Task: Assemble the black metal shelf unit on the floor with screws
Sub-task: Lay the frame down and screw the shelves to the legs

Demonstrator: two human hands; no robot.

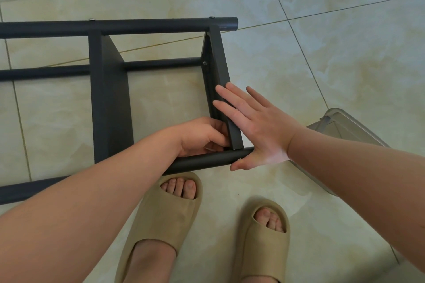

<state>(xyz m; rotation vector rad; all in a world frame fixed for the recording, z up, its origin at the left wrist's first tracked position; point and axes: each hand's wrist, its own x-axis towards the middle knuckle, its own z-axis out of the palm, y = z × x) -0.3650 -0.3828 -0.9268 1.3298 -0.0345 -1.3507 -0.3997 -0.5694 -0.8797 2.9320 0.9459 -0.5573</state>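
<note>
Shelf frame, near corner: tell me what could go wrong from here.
The left hand has fingers tucked into the corner between the end panel and the near tube; a shift could pinch them. The right hand only presses flat on the panel, so it may slip and the joint misalign.

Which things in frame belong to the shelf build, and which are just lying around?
Job:
- black metal shelf unit of round tubes and flat panels
- silver screw head in its far tube
- right hand, flat against the black end panel
- left hand, fingers curled at that panel's lower joint

Lying about:
- clear plastic container on the tiled floor
- tan foam slippers, worn
</note>
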